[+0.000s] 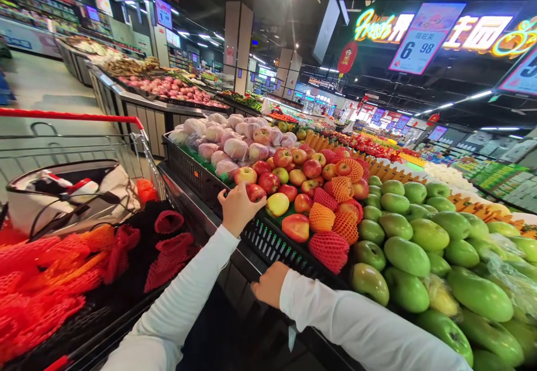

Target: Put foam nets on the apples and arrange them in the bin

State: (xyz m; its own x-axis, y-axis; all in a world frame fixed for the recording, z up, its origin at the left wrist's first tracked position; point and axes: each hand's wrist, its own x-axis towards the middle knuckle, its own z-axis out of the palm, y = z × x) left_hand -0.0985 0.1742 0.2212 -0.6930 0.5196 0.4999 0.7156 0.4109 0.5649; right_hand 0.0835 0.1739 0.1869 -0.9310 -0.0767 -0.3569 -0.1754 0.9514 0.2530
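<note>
My left hand is closed at the front left corner of the apples, thumb and fingers around a red apple. Close by lie a yellow apple and a red-yellow apple. The black crate under them has slotted sides. Lower down, my right hand is a closed fist by the stand's front edge; its palm side is hidden, so I cannot see whether anything is in it. Several apples to the right wear foam nets, among them a red foam net and an orange one.
On the left, a shopping cart with a red handle holds a white bag and heaped red foam nets. Large green fruit fills the right side. Thinly wrapped pink fruit sits behind the apples. Price signs hang overhead.
</note>
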